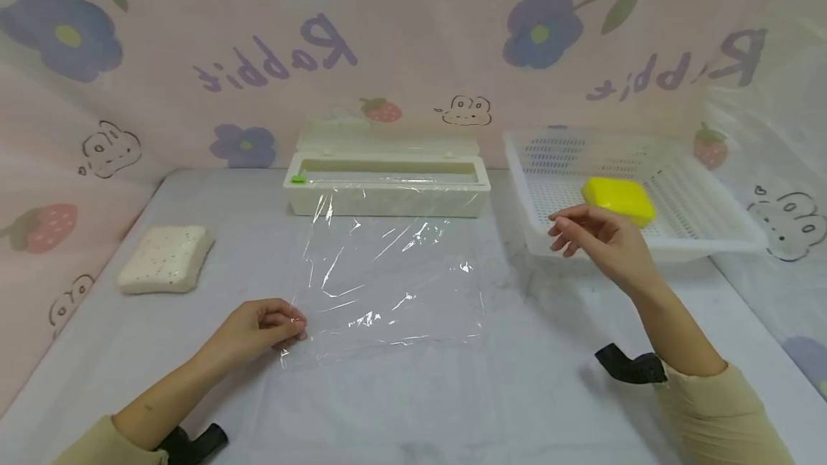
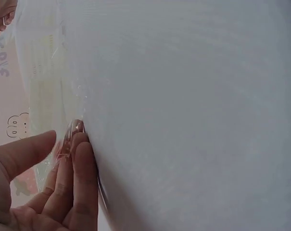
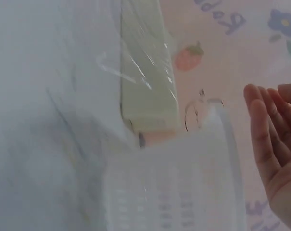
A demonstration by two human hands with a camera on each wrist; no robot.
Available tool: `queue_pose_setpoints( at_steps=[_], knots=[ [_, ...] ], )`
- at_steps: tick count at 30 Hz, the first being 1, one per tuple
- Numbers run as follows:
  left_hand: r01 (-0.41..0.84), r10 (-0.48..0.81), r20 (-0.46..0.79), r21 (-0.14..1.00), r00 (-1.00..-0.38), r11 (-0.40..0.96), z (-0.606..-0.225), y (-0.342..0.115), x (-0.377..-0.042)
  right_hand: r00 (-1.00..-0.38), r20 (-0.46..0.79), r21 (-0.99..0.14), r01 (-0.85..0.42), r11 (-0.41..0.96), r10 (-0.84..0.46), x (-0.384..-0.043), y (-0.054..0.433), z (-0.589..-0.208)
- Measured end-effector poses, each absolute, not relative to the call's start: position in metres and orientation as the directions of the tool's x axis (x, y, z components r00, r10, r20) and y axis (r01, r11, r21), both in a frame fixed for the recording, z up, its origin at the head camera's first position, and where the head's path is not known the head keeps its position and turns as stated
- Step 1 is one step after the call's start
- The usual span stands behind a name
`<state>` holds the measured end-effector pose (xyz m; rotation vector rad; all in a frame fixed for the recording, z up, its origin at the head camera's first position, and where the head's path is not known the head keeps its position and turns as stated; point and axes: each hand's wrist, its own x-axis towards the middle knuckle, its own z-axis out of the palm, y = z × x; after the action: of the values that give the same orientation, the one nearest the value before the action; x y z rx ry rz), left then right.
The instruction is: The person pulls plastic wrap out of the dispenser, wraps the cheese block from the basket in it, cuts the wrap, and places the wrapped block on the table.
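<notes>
A sheet of clear cling film (image 1: 394,271) stretches forward from a white dispenser box (image 1: 388,201) over the table. At the film's front left corner is my left hand (image 1: 261,327). In the left wrist view, shiny film lies over its fingertips (image 2: 80,137), while the thumb stands apart from them. My right hand (image 1: 601,239) is raised in front of the white basket (image 1: 704,244), holding nothing, its fingers loosely bent. It overlaps a yellow block (image 1: 620,199) inside the basket in the head view. The right wrist view shows this hand (image 3: 280,144) away from the film.
A pale, speckled square block (image 1: 166,258) sits at the table's left. The dispenser's lid (image 1: 388,138) is raised, and a small green piece (image 1: 298,179) sits at its left end. A printed curtain (image 1: 413,34) hangs behind and at the sides. Black wrist mounts (image 1: 629,364) are on both sleeves.
</notes>
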<state>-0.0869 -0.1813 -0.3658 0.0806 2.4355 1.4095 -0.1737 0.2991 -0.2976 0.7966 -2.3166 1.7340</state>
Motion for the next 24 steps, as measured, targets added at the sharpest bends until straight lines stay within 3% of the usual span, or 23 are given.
queue_pose_setpoints(
  at_steps=[4,13,18,24],
  knots=[
    [-0.131,0.219,-0.267,0.861,-0.938,0.491,-0.368,-0.183,-0.088,-0.899,0.382,-0.875,-0.426,0.229,-0.213,-0.193,0.322,-0.286],
    [-0.138,0.235,-0.292,0.849,-0.927,0.51,-0.367,-0.187,-0.086,-0.972,0.234,-0.799,-0.191,0.57,0.002,-0.234,0.368,-0.278],
    [-0.081,0.302,-0.25,0.875,-0.92,0.477,-0.368,-0.188,-0.085,-0.993,0.111,-0.734,-0.06,0.676,0.031,-0.245,0.382,-0.272],
    [-0.069,0.323,-0.257,0.867,-0.911,0.493,-0.368,-0.184,-0.088,-0.988,-0.151,-0.603,0.08,0.794,-0.015,-0.262,0.4,-0.256]
  ],
)
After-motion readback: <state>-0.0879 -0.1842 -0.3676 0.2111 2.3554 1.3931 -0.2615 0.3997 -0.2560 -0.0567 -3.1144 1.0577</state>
